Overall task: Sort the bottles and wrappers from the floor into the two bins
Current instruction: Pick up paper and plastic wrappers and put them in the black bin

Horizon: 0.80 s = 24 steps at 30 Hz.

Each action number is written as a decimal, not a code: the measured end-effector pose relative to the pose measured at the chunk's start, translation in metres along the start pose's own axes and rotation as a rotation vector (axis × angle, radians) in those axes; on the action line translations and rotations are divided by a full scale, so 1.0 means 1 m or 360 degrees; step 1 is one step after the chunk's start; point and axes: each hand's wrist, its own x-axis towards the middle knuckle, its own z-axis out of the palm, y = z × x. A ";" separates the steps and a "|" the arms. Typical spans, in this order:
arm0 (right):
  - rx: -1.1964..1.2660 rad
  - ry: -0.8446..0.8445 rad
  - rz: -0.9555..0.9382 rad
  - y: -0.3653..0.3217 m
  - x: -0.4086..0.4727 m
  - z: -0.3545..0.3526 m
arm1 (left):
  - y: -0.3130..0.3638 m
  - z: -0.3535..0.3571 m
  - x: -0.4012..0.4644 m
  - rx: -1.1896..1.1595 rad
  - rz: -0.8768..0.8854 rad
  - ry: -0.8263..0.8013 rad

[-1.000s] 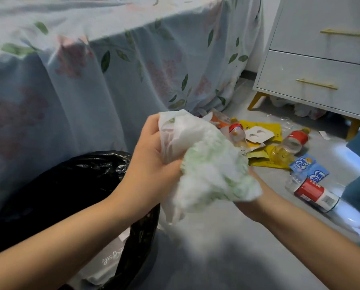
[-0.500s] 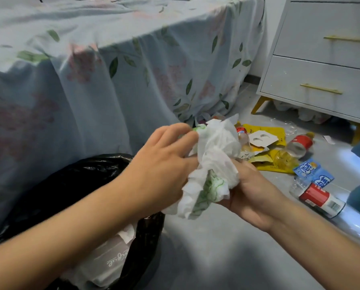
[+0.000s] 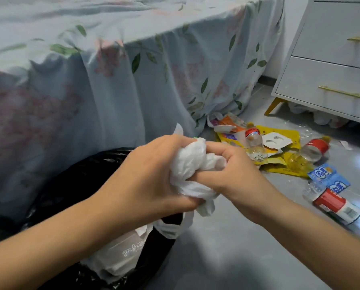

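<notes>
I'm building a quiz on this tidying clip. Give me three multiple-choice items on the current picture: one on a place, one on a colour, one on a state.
1. Where is the black-lined bin?
A. under the drawer unit
B. beside the draped bed, below the left forearm
C. among the yellow packets

2. What colour are the drawer handles?
A. gold
B. black
C. red

3. What is the state of the white wrapper?
A. lying flat on the floor
B. already inside the bin
C. crumpled into a wad, gripped by both hands

Answers:
1 B: the bin stands against the floral bed sheet, lower left.
2 A: the bars on the white drawer unit are gold.
3 C: the left hand and right hand both curl round the balled wrapper, held above the floor.
</notes>
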 end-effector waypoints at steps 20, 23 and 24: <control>-0.1605 -0.0212 -0.0422 0.055 0.019 0.014 | -0.138 0.000 -0.081 0.0929 -0.0586 -0.1354; -0.1605 -0.0215 -0.0427 0.055 0.019 0.013 | -0.143 0.022 -0.088 0.1060 -0.0567 -0.1557; -0.1604 -0.0219 -0.0428 0.056 0.019 0.013 | -0.145 0.028 -0.090 0.1075 -0.0554 -0.1609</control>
